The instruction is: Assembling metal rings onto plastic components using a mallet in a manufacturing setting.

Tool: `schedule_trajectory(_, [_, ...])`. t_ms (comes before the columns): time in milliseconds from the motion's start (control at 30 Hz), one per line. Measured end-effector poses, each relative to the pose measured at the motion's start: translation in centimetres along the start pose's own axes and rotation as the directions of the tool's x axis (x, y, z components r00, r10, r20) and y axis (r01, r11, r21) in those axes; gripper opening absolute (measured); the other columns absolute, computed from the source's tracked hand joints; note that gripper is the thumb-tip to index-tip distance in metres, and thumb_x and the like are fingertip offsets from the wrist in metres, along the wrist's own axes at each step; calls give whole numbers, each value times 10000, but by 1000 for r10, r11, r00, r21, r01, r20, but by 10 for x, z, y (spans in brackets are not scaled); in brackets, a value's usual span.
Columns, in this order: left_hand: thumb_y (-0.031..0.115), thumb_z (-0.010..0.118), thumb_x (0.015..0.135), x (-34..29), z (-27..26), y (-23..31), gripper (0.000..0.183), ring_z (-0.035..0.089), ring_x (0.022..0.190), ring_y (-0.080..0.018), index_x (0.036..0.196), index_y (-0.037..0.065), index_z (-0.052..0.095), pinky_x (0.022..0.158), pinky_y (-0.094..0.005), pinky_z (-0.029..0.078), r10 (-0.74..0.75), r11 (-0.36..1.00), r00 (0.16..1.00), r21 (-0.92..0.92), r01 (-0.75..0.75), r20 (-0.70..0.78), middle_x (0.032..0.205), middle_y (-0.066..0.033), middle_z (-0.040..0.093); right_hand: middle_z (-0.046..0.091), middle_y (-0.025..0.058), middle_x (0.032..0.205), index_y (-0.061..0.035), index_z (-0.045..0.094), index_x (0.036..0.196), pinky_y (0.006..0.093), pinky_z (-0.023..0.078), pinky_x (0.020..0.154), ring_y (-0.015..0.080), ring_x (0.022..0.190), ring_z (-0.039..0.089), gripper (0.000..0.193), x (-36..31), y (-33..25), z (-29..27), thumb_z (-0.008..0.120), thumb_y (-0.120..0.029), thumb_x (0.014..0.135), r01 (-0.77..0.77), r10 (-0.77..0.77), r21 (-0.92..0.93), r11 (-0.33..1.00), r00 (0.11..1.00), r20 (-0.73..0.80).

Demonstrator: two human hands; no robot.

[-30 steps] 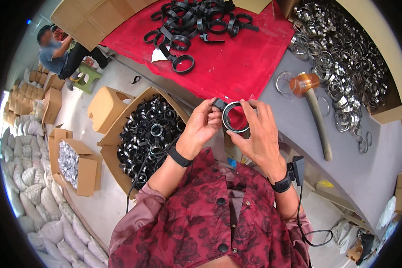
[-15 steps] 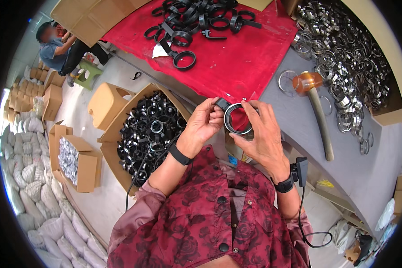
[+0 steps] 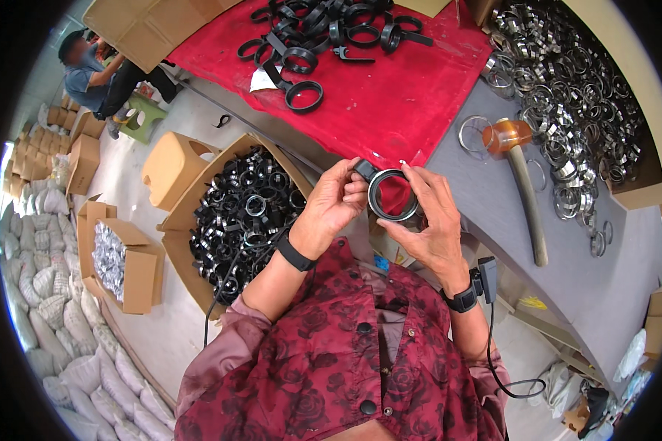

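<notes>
In front of my chest I hold a black plastic ring with a short stem, and a silver metal rim shows along its edge. My left hand pinches the stem between thumb and fingers. With the thumb below and fingers above, my right hand grips the ring's right side. Similar black rings with stems lie heaped on a red cloth beyond my hands. To the right, loose silver metal rings form a large pile beside a carton wall.
A mallet with an amber head lies on the grey tabletop. Left of me stands an open carton of black rings, near a tan stool. A smaller carton and stacked sacks are farther left. Another person sits at far left.
My right fingers have shifted slightly along the ring's upper right edge, and the ring has turned a little. Both hands keep their hold on it.
</notes>
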State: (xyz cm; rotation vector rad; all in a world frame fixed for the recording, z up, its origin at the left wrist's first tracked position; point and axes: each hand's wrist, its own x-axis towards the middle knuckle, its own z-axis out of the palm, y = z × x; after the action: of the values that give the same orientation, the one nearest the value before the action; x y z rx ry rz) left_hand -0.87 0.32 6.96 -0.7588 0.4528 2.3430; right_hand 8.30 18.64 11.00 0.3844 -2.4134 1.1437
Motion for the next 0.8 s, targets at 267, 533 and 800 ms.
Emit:
schedule_trajectory(267, [64,738,913,-1,-1,0,195,470,496,-71,817,95,571,353,-185,286,-7,1000,1000,6,6,12,631,1,535,616,193,1311,9,597,1396,437,511,1014,359,1197,592,874,-6,5,4,927,-88,593,-13,15,52,999,999,-36])
schedule_trajectory(533, [75,730,921,1,-3,0,148,464,512,-68,839,70,607,365,-185,309,-37,999,999,-21,37,5,660,3,535,606,193,1295,6,558,1437,442,511,1001,356,1174,596,915,-10,9,7,929,-108,608,-32,34,46,998,999,-34])
schedule_trajectory(800, [104,732,921,5,-11,2,194,485,559,-90,831,30,577,411,-191,343,-39,999,997,20,38,59,715,-38,544,590,225,1338,6,478,1493,443,499,1044,382,1256,584,990,-8,6,10,940,-182,639,-152,172,217,964,982,-77])
